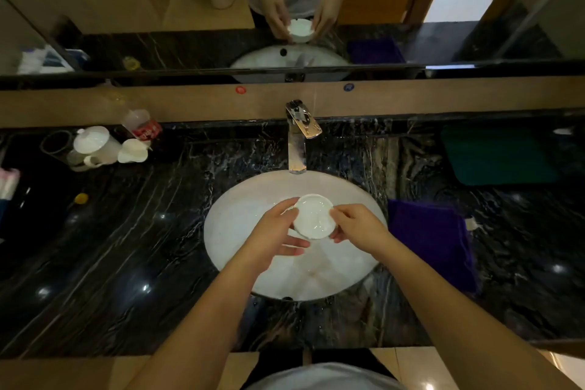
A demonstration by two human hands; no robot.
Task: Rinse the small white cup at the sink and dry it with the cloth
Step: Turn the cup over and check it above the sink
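The small white cup [313,216] is sitting upright over the middle of the oval white sink [234,250], its round mouth facing up and its glossy inside glinting wet. Fingers are pressing on its rim at nine o'clock and three o'clock. The cloth [433,244], a deep purple towel, is lying flat on the dark marble counter at three o'clock from the cup, just beside the basin's edge.

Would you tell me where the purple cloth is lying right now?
The purple cloth lies on the dark counter immediately right of the sink, nearer the person than the green cloth.
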